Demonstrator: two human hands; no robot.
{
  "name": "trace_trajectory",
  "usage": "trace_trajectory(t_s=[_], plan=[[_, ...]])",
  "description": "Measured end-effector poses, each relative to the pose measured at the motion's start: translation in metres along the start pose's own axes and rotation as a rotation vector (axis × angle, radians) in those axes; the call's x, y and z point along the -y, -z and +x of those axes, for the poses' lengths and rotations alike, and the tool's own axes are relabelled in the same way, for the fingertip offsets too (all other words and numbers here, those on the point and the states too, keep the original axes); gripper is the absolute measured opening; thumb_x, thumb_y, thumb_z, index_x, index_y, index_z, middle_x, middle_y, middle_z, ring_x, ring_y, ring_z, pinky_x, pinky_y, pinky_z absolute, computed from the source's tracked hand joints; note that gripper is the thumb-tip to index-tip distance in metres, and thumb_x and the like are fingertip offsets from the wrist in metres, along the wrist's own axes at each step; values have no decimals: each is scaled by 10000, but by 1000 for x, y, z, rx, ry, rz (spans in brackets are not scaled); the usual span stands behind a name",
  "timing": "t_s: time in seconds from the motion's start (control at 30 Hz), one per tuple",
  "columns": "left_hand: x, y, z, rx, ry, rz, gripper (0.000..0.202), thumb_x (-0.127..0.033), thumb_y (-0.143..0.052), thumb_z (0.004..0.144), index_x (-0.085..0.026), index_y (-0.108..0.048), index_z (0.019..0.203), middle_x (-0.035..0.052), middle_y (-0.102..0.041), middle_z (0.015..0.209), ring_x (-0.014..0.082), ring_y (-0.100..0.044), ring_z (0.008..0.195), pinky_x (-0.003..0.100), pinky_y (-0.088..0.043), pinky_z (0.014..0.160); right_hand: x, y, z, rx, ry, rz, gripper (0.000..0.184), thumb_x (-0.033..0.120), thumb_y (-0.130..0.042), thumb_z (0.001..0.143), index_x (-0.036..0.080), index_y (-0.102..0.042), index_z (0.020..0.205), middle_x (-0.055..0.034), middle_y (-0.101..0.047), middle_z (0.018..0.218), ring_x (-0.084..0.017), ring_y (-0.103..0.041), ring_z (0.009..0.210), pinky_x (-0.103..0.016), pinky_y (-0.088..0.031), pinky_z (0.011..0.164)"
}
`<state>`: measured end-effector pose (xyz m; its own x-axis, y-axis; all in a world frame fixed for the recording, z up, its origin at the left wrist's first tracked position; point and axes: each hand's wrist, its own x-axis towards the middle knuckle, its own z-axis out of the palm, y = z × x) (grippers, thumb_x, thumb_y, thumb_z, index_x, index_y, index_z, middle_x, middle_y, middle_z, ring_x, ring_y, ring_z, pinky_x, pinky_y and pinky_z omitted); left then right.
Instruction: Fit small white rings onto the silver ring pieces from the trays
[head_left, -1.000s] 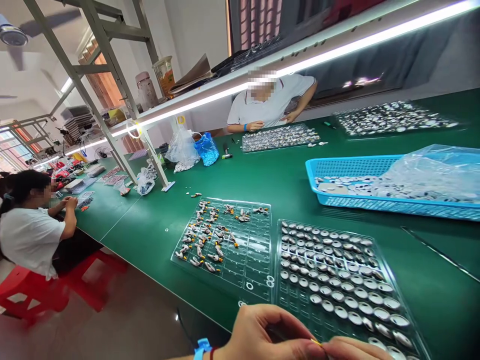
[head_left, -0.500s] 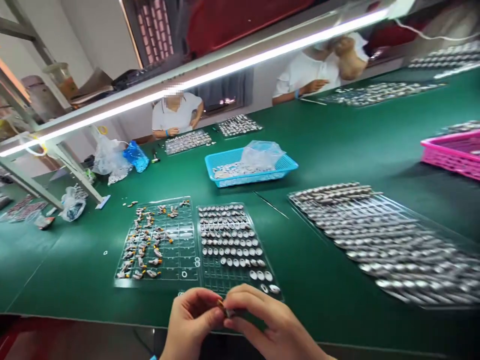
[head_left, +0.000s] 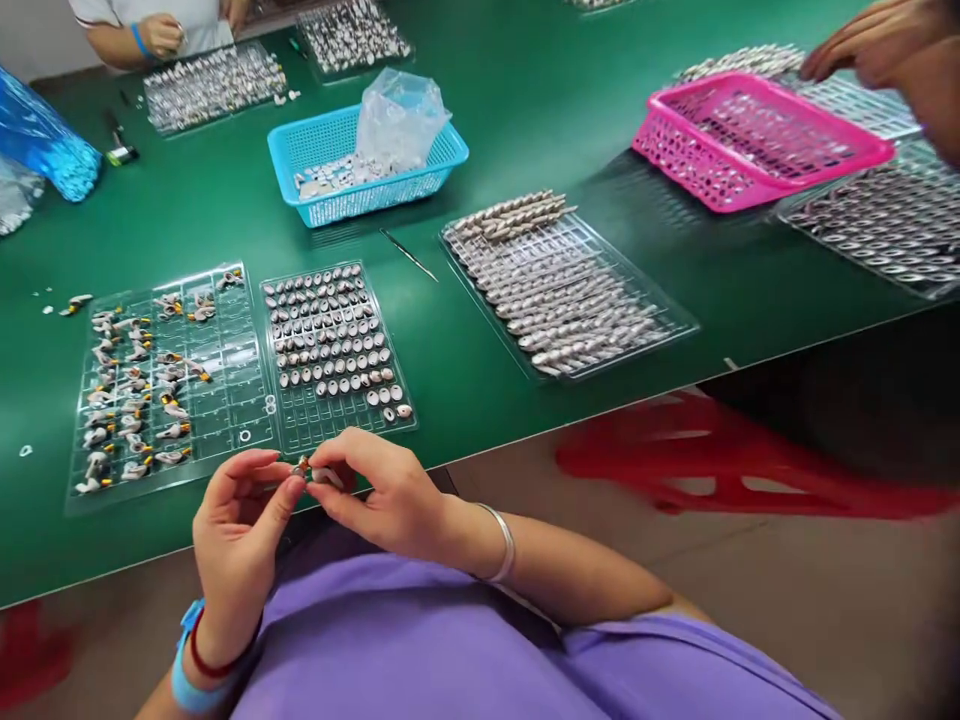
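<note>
Just off the table's front edge, the fingertips of my left hand (head_left: 244, 525) and my right hand (head_left: 394, 490) meet in a pinch. Between them is a small white piece (head_left: 327, 478) with a brownish-orange bit at its left end; fingers cover part of it. Beyond my left hand lies a clear tray (head_left: 229, 405) with rows of small white, dark and orange pieces (head_left: 135, 410). Beside it, closest to both hands, a second clear tray (head_left: 300, 410) carries rows of round whitish pieces (head_left: 352, 340) with dark marks.
Tweezers (head_left: 409, 255) lie behind the trays. A blue basket (head_left: 367, 205) holds white pieces and a plastic bag. Rightward are a tray of grey-white twisted pieces (head_left: 570, 300) and a pink basket (head_left: 750, 190). Another person's hand (head_left: 877, 45) reaches in at upper right; a co-worker (head_left: 161, 30) sits opposite.
My view has tilted down and turned right, so my forearms and purple clothing now show. Both hands stay together at the small piece, which shows more plainly.
</note>
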<state>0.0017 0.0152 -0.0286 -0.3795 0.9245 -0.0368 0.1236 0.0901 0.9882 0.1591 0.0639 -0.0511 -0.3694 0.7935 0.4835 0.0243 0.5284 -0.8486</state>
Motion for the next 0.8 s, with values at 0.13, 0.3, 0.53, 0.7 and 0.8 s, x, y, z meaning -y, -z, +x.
trace_trajectory(t_s=[0.13, 0.3, 0.53, 0.7, 0.8], plan=[[6, 0, -5, -4, -18, 5, 261, -263, -798, 736, -200, -696, 968, 11, -736, 846, 130, -701, 749, 195, -589, 683, 1, -3, -2, -14, 77, -100, 62, 180, -518, 932, 182, -548, 986, -8, -567, 757, -125, -527, 672, -232, -474, 638], [9, 0, -8, -2, -73, 22, 217, -155, -772, 745, -207, -715, 948, -8, -740, 842, 109, -710, 744, 168, -590, 696, 0, -5, 0, 0, 162, -232, 68, 136, -480, 924, 171, -539, 926, -23, -563, 737, -134, -509, 654, -239, -451, 608], [5, -1, -9, -22, -189, 69, 296, -44, -758, 707, -217, -702, 940, -35, -756, 828, 112, -727, 735, 199, -606, 734, -1, -3, 3, 20, 50, -97, 92, 152, -495, 885, 193, -514, 805, 4, -505, 704, -116, -477, 647, -223, -434, 601], [8, 1, -9, 27, -324, 144, 333, -21, -744, 724, -212, -701, 994, -15, -773, 858, 140, -736, 742, 249, -616, 730, 0, 1, 5, -12, 6, -42, 95, 145, -520, 868, 188, -534, 785, 6, -517, 700, -111, -476, 642, -223, -431, 605], [9, 1, -9, 47, -391, 165, 368, -12, -737, 734, -219, -694, 1035, -11, -778, 881, 138, -736, 757, 242, -606, 734, 1, 4, 7, -20, -44, 34, 106, 157, -557, 855, 183, -537, 754, 17, -498, 673, -104, -462, 622, -223, -419, 593]])
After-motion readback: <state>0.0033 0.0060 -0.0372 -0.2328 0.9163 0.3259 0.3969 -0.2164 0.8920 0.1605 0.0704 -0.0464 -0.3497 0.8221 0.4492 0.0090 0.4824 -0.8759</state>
